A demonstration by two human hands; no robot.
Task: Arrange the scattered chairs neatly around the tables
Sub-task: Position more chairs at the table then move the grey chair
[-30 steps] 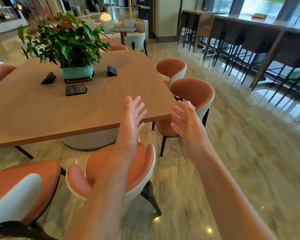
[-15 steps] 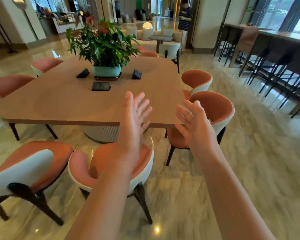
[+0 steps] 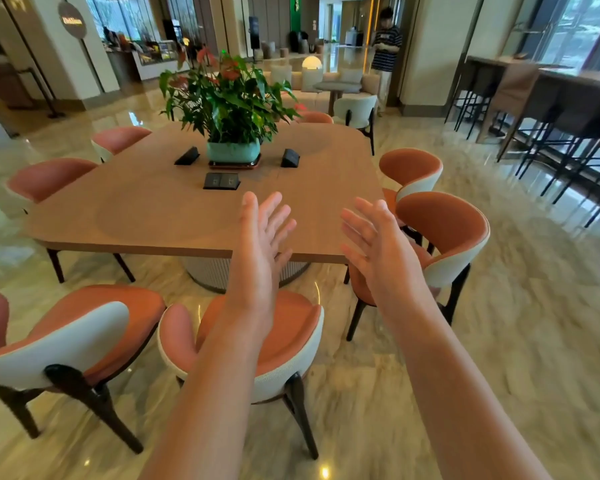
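A large wooden table (image 3: 146,216) stands ahead with orange and white chairs around it. The nearest chair (image 3: 291,344) sits under my arms, its back towards me and its seat partly under the table's near edge. Another chair (image 3: 84,334) is at the lower left, turned askew. Two chairs (image 3: 447,233) (image 3: 411,169) line the right side and two more (image 3: 49,176) (image 3: 118,138) the left. My left hand (image 3: 262,244) and my right hand (image 3: 374,244) are raised over the table's near edge, palms facing each other, fingers spread, holding nothing.
A potted plant (image 3: 232,152) and small black stands sit mid-table. Dark bar stools (image 3: 568,147) line a high counter at the right. A person (image 3: 385,46) stands far back by a pillar. Marble floor (image 3: 516,341) stretches to the right.
The view has swung left and lifted, bringing the whole table and the left chairs into sight. Both hands stay raised and empty, now more centred over the table's near edge.
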